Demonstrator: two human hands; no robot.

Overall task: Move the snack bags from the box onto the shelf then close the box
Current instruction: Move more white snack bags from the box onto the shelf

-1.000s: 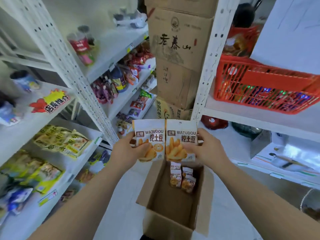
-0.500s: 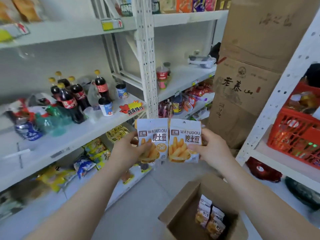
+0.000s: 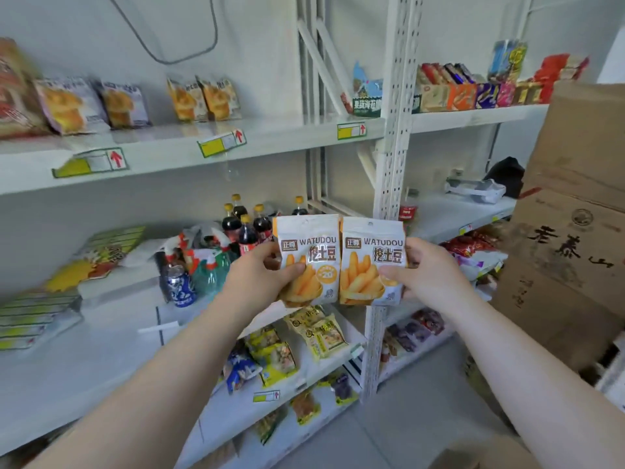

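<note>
I hold two white and orange WATUDOU snack bags side by side in front of the shelving. My left hand (image 3: 258, 277) grips the left snack bag (image 3: 309, 257), thumb across its front. My right hand (image 3: 427, 272) grips the right snack bag (image 3: 370, 258) the same way. Both bags hang upright at the height of the middle shelf (image 3: 111, 330). On the upper shelf (image 3: 169, 154) stand several similar orange snack bags (image 3: 203, 98). Only a brown corner of the open box (image 3: 480, 455) shows at the bottom edge.
Cola bottles (image 3: 248, 226), a blue can (image 3: 179, 286) and green packets crowd the middle shelf's back. Yellow snack packs (image 3: 318, 333) lie on the lower shelf. Stacked cardboard cartons (image 3: 571, 231) rise at the right. A white upright post (image 3: 394, 164) divides the shelf bays.
My view has tilted up and to the left, so the upper shelf has come into sight and the box has dropped almost out of frame. Both hands have risen with the two bags.
</note>
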